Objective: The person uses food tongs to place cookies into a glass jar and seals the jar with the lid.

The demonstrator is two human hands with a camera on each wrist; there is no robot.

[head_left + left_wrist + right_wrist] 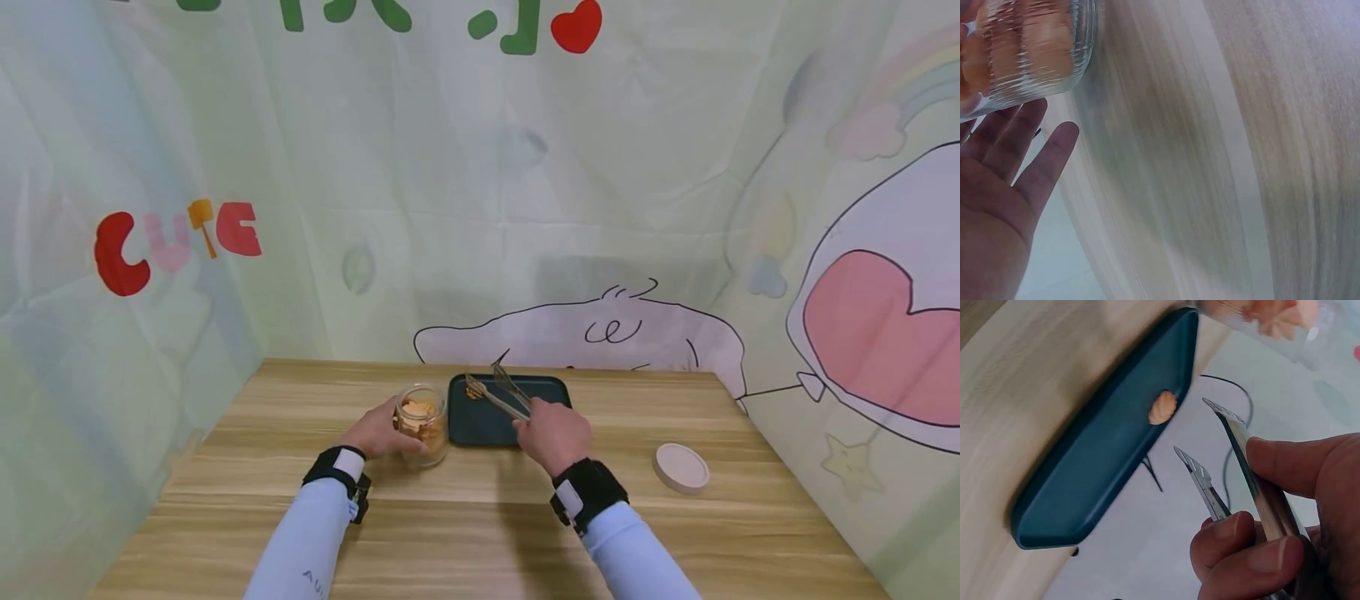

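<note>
My left hand (384, 431) holds a glass jar (433, 454) of orange-yellow piped cookies at the left side of a dark teal tray (480, 432). In the left wrist view the jar (1054, 84) shows ribbed glass, with part of the hand (1004, 181) below it. My right hand (557, 433) grips metal tongs (508, 408) over the tray. Their two tips stand apart with nothing between them in the right wrist view. One ridged cookie (1162, 407) lies in the tray near one end.
A white round lid (682, 468) lies on the wooden table (450, 542) to the right of my right hand. Behind the table hangs a printed cloth (465, 250), with more cloth along both sides. The tray sits near the table's back edge.
</note>
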